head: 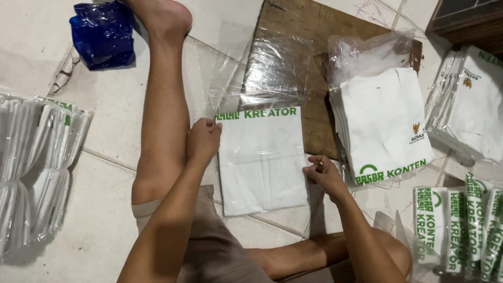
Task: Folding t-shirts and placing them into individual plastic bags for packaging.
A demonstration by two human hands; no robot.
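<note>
Folded shirt: white folded T-shirt [262, 160] with green lettering along its far edge, lying flat on the tiled floor [112, 99] between the person's legs, partly inside a clear plastic sleeve [275, 71].
Sleeve: thin, glossy, crinkled film; its open far end lies on a brown wooden board [314, 31].
Left hand: left hand [203, 140] rests curled on the shirt's left edge, fingers pressed together.
Right hand: right hand [322, 173] pinches the film at the shirt's right edge with its fingertips.
Unbagged stack: stack of folded white shirts [385, 123] just right of the board, a loose clear bag [369, 52] crumpled on its far end.
Bagged stacks: bagged shirts [36, 167] piled at far left; more bagged shirts [461, 230] at lower right and a further pile [474, 105] at upper right.
Blue bag: crumpled dark blue plastic bag [102, 34] beside the left foot.
</note>
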